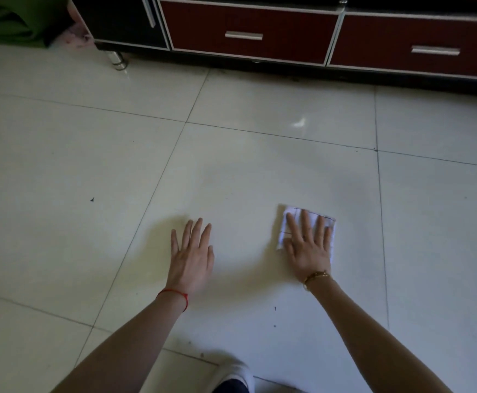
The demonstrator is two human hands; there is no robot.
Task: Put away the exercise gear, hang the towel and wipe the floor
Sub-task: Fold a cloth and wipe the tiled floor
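Note:
A small folded white cloth [328, 222] with thin dark lines lies flat on the pale tiled floor [231, 171]. My right hand [307, 242] presses on it with the fingers spread, covering most of it. My left hand [193, 255] rests flat on the bare tile to the left of the cloth, fingers apart and holding nothing. A red string is around my left wrist and a gold bracelet around my right.
A low cabinet with two dark red drawers [248, 32] runs along the far edge, on a chrome leg [117, 60]. Green fabric [10, 18] lies at the far left. A white shoe [236, 375] shows at the bottom. Small dark specks dot the floor.

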